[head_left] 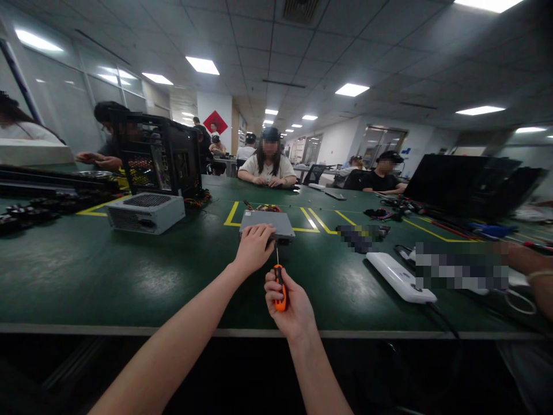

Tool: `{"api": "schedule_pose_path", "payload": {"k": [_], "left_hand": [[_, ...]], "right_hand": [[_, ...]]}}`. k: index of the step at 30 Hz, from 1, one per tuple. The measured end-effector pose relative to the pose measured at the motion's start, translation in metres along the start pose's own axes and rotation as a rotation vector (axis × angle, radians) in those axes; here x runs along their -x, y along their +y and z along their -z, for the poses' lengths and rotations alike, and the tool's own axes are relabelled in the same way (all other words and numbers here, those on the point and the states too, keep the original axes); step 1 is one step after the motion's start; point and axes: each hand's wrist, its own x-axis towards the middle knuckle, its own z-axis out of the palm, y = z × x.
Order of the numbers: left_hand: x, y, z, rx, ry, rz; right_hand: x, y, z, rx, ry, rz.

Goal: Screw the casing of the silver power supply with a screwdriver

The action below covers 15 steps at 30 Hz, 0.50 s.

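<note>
A flat grey metal box (270,222) lies on the green table (129,276), inside a yellow-taped square. My left hand (253,248) rests on its near left corner, fingers curled over the edge. My right hand (289,302) is closed round the orange handle of a screwdriver (280,282). The thin shaft points up at the box's near edge. Coloured wires (263,207) lie just behind the box.
A silver power supply (144,212) and an open black computer case (158,155) stand at the left. A white power strip (400,276) lies at the right, with tools and cables beyond. Several people sit round the table. Another person's arm (533,276) reaches in at the far right.
</note>
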Motion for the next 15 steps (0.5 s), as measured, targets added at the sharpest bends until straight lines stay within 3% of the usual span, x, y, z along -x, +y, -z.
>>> {"api": "schedule_pose_path", "payload": {"k": [9, 15], "left_hand": [[0.0005, -0.0008, 0.0007, -0.009, 0.013, -0.018], [0.0003, -0.0017, -0.0008, -0.010, 0.013, -0.013]], "right_hand": [[0.0023, 0.0016, -0.0055, -0.009, 0.060, 0.020], [0.0015, 0.0017, -0.0034, 0.036, 0.017, 0.007]]}}
